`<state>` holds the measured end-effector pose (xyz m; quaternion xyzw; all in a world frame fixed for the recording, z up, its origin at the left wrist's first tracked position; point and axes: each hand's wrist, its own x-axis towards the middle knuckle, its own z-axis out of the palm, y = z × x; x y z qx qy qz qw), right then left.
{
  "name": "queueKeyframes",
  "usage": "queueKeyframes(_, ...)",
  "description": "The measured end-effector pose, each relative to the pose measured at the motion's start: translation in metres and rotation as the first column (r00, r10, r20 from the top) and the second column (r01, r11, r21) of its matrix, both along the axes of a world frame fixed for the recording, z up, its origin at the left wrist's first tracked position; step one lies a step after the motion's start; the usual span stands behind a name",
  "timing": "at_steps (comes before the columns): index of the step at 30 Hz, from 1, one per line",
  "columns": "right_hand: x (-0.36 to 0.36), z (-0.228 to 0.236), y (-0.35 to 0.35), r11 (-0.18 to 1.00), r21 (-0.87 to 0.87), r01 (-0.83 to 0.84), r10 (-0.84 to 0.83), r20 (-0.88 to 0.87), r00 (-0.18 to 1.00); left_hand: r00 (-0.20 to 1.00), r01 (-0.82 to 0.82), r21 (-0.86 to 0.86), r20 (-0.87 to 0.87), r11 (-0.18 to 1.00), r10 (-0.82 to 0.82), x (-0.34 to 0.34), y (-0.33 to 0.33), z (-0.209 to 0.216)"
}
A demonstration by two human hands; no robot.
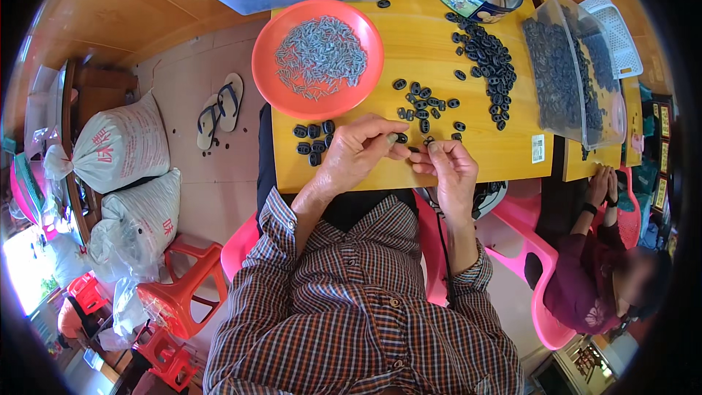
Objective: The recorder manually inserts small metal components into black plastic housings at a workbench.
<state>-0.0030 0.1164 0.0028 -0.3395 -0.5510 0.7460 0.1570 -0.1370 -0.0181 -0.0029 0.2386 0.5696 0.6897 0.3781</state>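
Checked shirt (358,285) at a yellow table (420,29)

Left hand (357,152) and right hand (451,164) nearly meet, fingertips pinched on small black parts (403,138), the right's partly hidden. Loose parts (420,104) lie just beyond both hands; the red bowl (265,66) of grey pieces (322,51) stands beyond the left, the pile (497,66) beyond the right.

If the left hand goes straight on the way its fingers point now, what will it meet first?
Probably the right hand, which is close ahead in that line, although the exact depth is unclear.
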Motion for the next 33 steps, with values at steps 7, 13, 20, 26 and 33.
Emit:
queueKeyframes(7,-0.002,0.002,-0.006,0.988,0.153,-0.028,0.027,0.008,1.0,0.996,0.017,0.039,0.086,0.999,-0.02,0.001,-0.003,-0.005)
queueKeyframes(13,-0.002,0.003,-0.009,0.975,0.222,-0.003,-0.001,0.017,1.0,0.996,-0.026,0.044,0.082,0.999,0.023,0.003,-0.002,-0.006)
queueKeyframes(20,0.001,0.003,-0.01,0.959,0.284,-0.009,-0.001,0.036,0.999,0.984,-0.109,0.185,0.16,0.977,0.08,0.01,0.005,-0.008)
queueKeyframes(26,0.002,0.014,-0.016,0.953,0.302,-0.005,-0.007,0.041,0.999,0.945,-0.117,0.204,0.323,0.972,0.046,0.011,0.005,-0.008)
queueKeyframes(33,0.004,0.02,-0.017,0.963,0.27,-0.022,0.015,0.027,1.0,0.957,-0.135,0.233,0.284,0.963,0.066,0.016,0.008,-0.013)
